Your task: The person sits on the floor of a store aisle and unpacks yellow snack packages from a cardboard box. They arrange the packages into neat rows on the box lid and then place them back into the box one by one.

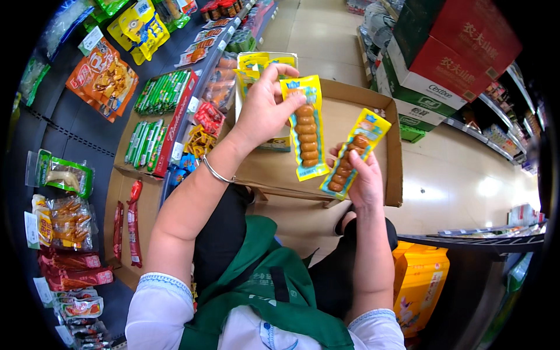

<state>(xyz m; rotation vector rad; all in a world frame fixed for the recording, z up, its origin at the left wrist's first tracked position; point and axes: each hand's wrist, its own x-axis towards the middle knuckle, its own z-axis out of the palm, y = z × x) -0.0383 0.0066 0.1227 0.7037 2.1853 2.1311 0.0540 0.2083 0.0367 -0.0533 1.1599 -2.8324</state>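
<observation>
Between thumb and fingers, my left hand (pixel 269 111) pinches a yellow-edged packet of sausages (pixel 307 137) by its upper left edge. The packet is upright, and its clear front shows a column of brown sausages. Lower and to the right, my right hand (pixel 364 178) grips a second sausage packet (pixel 356 153) of the same kind, tilted to the right. The two packets are close together over a shallow cardboard tray (pixel 379 192). Partly behind my left hand stands a small open box (pixel 280 144) with more yellow packets (pixel 248 62) in it.
To the left, shelves hold a red-edged box (pixel 185 108) of green-wrapped sticks and a cardboard tray (pixel 150 201) with red-wrapped sausages (pixel 133 227). Snack bags (pixel 105 79) hang farther left. Stacked cartons (pixel 443 58) stand at the far right, and a yellow bag (pixel 417 286) is near my right arm.
</observation>
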